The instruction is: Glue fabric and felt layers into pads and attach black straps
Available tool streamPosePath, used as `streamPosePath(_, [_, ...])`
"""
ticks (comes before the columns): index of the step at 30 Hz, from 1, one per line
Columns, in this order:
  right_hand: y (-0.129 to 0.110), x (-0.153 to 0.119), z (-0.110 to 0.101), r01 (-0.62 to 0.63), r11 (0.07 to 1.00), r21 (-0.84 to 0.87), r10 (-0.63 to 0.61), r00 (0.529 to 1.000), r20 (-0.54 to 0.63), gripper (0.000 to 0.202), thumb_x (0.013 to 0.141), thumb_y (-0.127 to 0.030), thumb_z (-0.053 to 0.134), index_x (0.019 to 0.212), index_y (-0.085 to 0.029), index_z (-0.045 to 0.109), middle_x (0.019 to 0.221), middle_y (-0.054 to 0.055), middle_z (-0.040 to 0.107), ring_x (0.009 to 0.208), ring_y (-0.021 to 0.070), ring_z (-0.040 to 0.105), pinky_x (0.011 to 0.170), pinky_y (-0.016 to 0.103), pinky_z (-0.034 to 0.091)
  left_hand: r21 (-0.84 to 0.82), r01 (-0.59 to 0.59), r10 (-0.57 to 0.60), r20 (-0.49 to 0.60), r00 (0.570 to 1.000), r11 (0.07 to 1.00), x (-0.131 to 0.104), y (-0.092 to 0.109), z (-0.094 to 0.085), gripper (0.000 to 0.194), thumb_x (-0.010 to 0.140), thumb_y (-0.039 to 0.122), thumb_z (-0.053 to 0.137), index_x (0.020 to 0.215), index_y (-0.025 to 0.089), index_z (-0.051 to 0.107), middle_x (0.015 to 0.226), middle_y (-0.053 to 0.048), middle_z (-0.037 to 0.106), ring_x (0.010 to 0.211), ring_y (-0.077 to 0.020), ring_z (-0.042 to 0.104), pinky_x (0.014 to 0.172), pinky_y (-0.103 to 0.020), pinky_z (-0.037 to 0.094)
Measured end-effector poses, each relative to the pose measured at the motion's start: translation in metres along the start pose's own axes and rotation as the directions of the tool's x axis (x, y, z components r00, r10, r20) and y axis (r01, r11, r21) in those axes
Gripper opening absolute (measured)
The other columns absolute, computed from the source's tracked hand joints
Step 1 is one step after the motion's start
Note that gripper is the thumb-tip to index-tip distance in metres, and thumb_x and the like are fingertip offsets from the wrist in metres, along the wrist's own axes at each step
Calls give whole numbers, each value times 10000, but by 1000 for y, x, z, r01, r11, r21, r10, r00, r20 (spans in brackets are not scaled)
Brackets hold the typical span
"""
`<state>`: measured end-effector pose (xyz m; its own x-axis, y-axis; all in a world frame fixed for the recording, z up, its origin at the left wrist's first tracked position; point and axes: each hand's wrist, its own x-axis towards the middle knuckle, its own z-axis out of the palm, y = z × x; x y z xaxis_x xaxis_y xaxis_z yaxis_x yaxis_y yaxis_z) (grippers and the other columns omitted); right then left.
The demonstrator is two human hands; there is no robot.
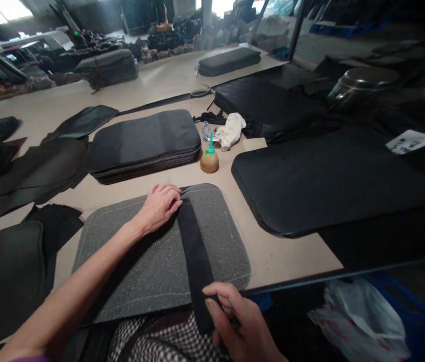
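A speckled grey panel [140,271] with rounded corners and a pale line along its edges lies before me on the table. Across it runs a black fabric strip [194,236], from the far edge to past the near edge. My left hand [162,203] is at the far edge, fingers closed on the strip's upper end. Near the front edge, my right hand [231,314] pinches the strip's lower part between thumb and fingers. The strip's loose end hangs over checkered cloth [160,339] at my lap.
Beyond the panel sits a stack of dark panels [144,143]. A squeeze bottle [209,160] with a green nozzle stands beside a white cloth [230,131]. More black panels [310,186] lie at right, dark cut pieces [39,171] at left. A plastic bag [363,317] is below the table edge.
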<state>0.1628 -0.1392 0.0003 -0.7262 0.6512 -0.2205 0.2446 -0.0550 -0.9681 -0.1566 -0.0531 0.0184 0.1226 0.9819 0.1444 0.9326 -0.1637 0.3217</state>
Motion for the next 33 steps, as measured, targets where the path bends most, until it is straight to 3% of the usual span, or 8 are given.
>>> streamPosePath(7, [1, 2, -2, 54, 998, -10, -55, 998, -18, 285, 1074, -429, 467, 1150, -252, 677, 616, -33, 611, 510, 107, 586, 537, 187, 463, 44, -19, 19, 1, 1000, 999, -3, 7, -2, 131, 1053, 302, 508, 986, 225, 590, 1297, -88, 709, 1284, -266, 574, 1158, -525, 270])
streamPosePath(16, [1, 3, -2, 65, 998, -24, -66, 997, -46, 321, 1070, -453, 466, 1088, -246, 711, 700, -8, 653, 530, 98, 591, 540, 174, 477, 33, -12, 12, 4, 1000, 999, -2, 0, 1, 125, 1057, 297, 499, 995, 224, 579, 1343, -98, 694, 1323, -274, 564, 1187, -546, 233])
streamPosePath(25, [7, 10, -6, 184, 980, -79, -187, 982, -30, 231, 1058, -370, 494, 1091, -259, 693, 671, -31, 651, 487, 92, 580, 529, 182, 471, -1, 5, -5, 53, 999, 1000, 6, -10, 4, 121, 1038, 311, 529, 972, 221, 575, 1354, -113, 678, 1348, -280, 535, 1164, -550, 288])
streamPosePath(33, [8, 11, -3, 243, 960, -139, -257, 963, -86, 178, 1054, -323, 508, 1076, -253, 670, 685, -44, 634, 520, 77, 573, 557, 176, 458, -4, -18, 18, 21, 1000, 1000, 11, -10, 5, 138, 1040, 319, 524, 957, 218, 571, 1287, -101, 675, 1246, -266, 575, 1111, -529, 324])
